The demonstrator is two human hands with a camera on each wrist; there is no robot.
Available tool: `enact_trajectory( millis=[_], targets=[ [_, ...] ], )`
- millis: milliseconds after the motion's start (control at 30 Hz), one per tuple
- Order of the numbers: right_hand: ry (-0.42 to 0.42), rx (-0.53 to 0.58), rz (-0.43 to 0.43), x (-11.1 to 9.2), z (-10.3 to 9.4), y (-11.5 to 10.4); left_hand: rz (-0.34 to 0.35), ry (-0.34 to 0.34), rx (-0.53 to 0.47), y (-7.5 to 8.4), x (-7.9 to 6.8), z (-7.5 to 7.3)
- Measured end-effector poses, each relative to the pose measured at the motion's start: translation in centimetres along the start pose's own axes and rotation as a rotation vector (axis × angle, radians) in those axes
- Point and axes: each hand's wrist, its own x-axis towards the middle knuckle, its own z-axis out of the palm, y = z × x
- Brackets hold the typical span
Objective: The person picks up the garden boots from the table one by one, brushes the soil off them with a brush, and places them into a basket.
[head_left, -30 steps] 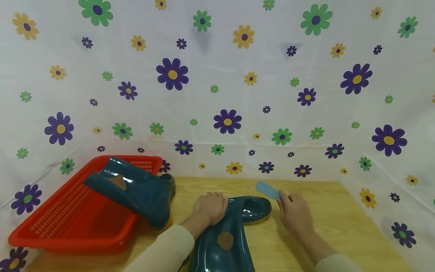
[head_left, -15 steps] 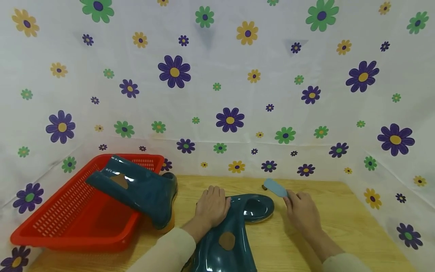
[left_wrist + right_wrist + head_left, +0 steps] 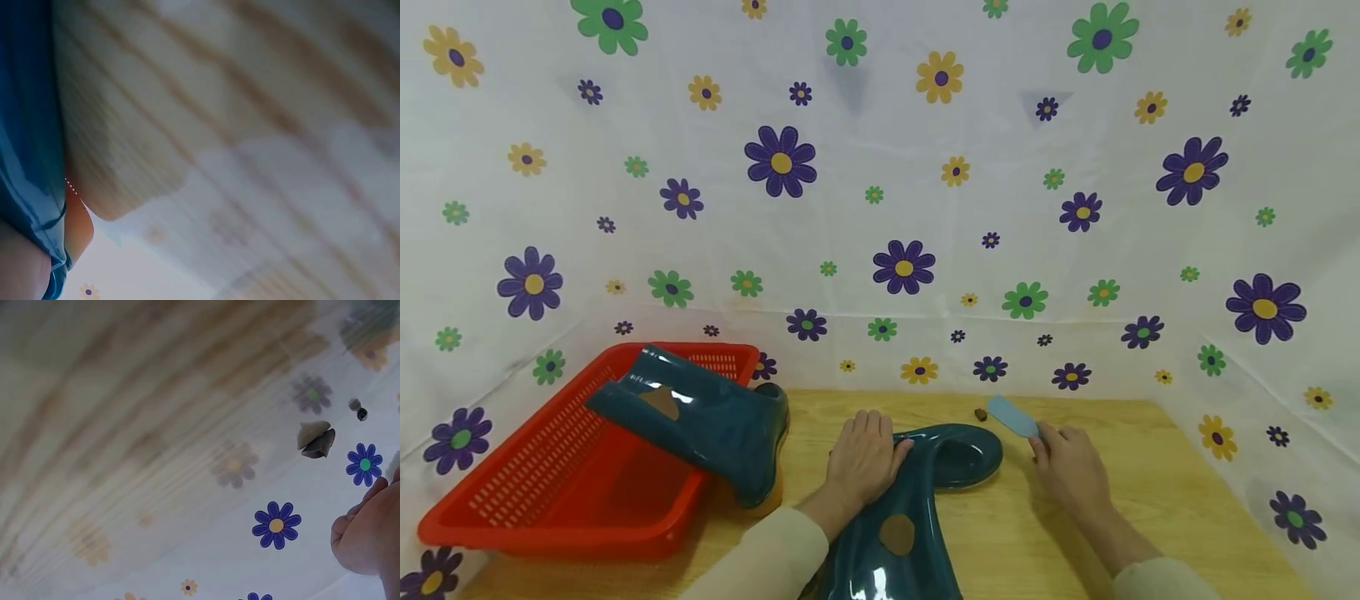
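A dark teal rubber boot (image 3: 917,508) lies on the table, shaft toward me and foot end to the right. A brown patch (image 3: 897,534) marks its shaft. My left hand (image 3: 865,458) holds it near the heel, thumb on the near side; some fingertips are hidden. In the left wrist view, part of the boot (image 3: 28,131) fills the left edge. My right hand (image 3: 1071,471) pinches a flat light blue scraper (image 3: 1012,416) right of the boot. Beside the scraper's tip sits a small brown clump (image 3: 981,414). The clump (image 3: 317,439) also shows in the right wrist view.
A second teal boot (image 3: 722,425) with a brown patch leans over the side of a red plastic basket (image 3: 572,533) at the left. A white flowered cloth (image 3: 850,225) stands behind and beside the wooden table (image 3: 1150,483).
My right hand has moved a little right with the scraper, and the brown clump now shows left of its tip. My left hand's fingers lie straighter over the boot.
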Motion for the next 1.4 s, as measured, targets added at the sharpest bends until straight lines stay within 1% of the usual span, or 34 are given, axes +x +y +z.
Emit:
enact_trajectory(
  millis=[67, 200, 433, 633, 833, 967, 1100, 1200, 1400],
  targets=[
    [-0.003, -0.001, -0.001, 0.01, 0.04, -0.04, 0.003, 0.001, 0.005, -0.07, -0.01, -0.09],
    [-0.033, -0.005, 0.025, 0.1, 0.01, 0.04, 0.009, 0.02, 0.003, -0.15, 0.07, -0.03],
    [-0.1, -0.023, 0.065, 0.11, -0.11, 0.03, 0.033, 0.099, 0.028, -0.09, -0.04, 0.06],
    [-0.052, -0.018, 0.025, 0.44, -0.11, 0.0, 0.034, 0.165, 0.076, -0.15, 0.13, -0.16],
    [-0.069, -0.048, 0.001, 0.38, -0.1, 0.08, 0.051, 0.209, 0.084, -0.15, -0.13, -0.14],
    [-0.056, -0.074, -0.022, 0.17, -0.07, 0.11, 0.071, 0.245, 0.086, -0.12, -0.31, 0.0],
    [-0.048, -0.096, -0.051, 0.09, 0.0, 0.1, 0.066, 0.221, 0.052, -0.25, -0.34, 0.13],
    [-0.043, -0.089, -0.055, 0.19, 0.08, 0.05, 0.053, 0.181, 0.009, -0.42, -0.22, 0.16],
    [-0.023, -0.077, -0.047, 0.07, 0.0, 0.15, 0.053, 0.112, -0.053, -0.44, -0.34, 0.09]
  ],
)
